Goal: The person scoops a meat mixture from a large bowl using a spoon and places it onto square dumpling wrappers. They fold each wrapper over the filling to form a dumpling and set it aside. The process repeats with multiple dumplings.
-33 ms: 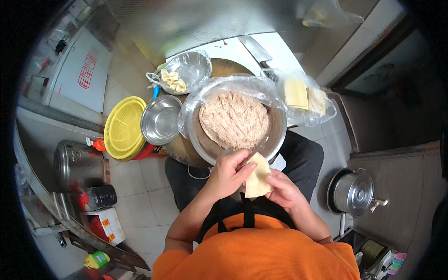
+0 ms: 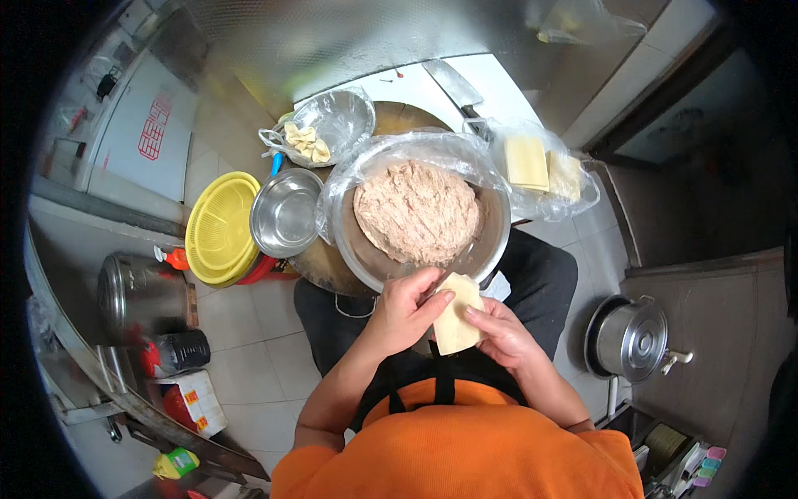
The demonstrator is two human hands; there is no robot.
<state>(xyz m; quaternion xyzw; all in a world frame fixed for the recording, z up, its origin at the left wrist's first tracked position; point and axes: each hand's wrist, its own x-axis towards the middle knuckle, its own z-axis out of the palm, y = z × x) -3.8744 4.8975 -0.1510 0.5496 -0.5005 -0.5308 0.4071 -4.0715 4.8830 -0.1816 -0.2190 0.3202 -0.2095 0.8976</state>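
Observation:
Between my hands, just in front of a big metal bowl (image 2: 342,258), is a pale yellow stack of dough wrappers (image 2: 457,320). My left hand (image 2: 407,303) is closed on its upper left edge, thumb lying across the top. At the right edge my right hand (image 2: 501,331) pinches the wrappers with the thumb over them; its other fingers are partly hidden. Pink minced meat filling (image 2: 420,212) is heaped in the bowl, and a clear plastic sheet (image 2: 407,150) drapes over the far rim. Several folded dumplings (image 2: 307,143) lie in a plastic-lined bowl (image 2: 349,116) at the far left.
More wrapper stacks (image 2: 526,162) sit in a plastic bag at right. A cleaver (image 2: 453,83) lies on the white board behind. Left of the bowl are an empty steel bowl (image 2: 287,213) and a yellow colander (image 2: 223,224). A lidded pot (image 2: 636,339) stands at right.
My right hand's thumb has come down onto the right edge of the wrappers, and the wrappers have tilted slightly. My left hand keeps its hold.

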